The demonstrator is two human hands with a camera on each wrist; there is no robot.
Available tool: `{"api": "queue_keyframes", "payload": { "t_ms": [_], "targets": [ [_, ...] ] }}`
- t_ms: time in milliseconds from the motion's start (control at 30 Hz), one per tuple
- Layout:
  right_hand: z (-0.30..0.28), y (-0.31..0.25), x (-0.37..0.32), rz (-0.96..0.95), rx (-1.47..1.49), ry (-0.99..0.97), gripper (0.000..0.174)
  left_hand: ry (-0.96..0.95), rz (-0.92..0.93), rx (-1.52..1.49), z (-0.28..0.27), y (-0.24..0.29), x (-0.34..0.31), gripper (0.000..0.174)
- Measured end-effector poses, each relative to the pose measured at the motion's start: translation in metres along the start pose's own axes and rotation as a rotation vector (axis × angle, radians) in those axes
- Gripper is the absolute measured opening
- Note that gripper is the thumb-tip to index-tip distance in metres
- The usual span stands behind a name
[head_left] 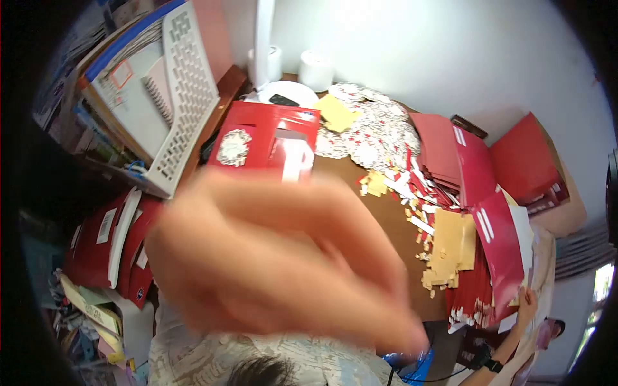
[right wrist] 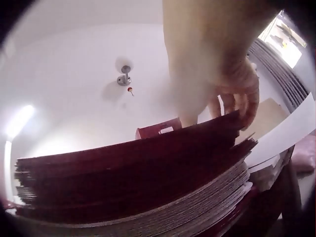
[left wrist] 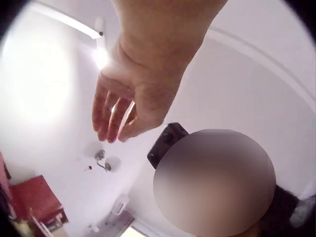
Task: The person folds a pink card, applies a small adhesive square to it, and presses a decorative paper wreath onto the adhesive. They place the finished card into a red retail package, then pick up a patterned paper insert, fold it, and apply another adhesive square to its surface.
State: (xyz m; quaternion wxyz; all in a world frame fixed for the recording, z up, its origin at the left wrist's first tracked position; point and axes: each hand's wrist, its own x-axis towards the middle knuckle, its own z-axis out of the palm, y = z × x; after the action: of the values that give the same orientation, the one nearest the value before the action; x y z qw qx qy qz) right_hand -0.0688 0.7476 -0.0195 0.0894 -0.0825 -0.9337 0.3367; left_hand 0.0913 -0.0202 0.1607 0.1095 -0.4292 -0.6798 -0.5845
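My left hand [head_left: 277, 257] is raised close to the head camera, large and blurred. In the left wrist view that same hand [left wrist: 133, 98] hangs with loosely bent fingers and nothing between them. Far to the right, my right hand [head_left: 526, 305] is at the near corner of a red paper folder [head_left: 501, 241] with white stripes. The right wrist view has the fingers [right wrist: 242, 106] curled over the top edge of a thick stack of dark red folders [right wrist: 123, 173], the thumb side partly blurred. How many folders it grips, I cannot tell.
Round printed cutouts [head_left: 380, 128] are heaped against the wall, beside a yellow paper piece [head_left: 338, 112]. Red and white paper strips [head_left: 418, 186] lie next to tan paper pieces [head_left: 450, 244]. A white lamp [head_left: 264, 45] stands behind red folders [head_left: 257, 128]. At left is a white rack [head_left: 187, 96].
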Motion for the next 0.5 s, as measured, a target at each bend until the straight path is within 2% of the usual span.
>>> {"api": "queue_keyframes", "payload": {
  "t_ms": [67,233,300,500],
  "targets": [
    [0.017,-0.003,0.009,-0.017,0.022,-0.040,0.046,-0.130,-0.158,-0.356,0.012,0.005,0.005,0.019],
    [0.031,0.015,0.021,-0.012,0.088,-0.084,0.045,-0.055,-0.157,-0.293,0.032,0.015,-0.014,0.018],
    [0.024,0.026,0.016,0.003,0.110,-0.075,0.044,-0.045,-0.135,-0.274,0.020,0.010,-0.014,0.018],
    [0.008,0.049,-0.010,0.057,0.182,-0.026,0.043,-0.035,-0.059,-0.226,0.034,0.004,-0.009,0.017]
  ]
}}
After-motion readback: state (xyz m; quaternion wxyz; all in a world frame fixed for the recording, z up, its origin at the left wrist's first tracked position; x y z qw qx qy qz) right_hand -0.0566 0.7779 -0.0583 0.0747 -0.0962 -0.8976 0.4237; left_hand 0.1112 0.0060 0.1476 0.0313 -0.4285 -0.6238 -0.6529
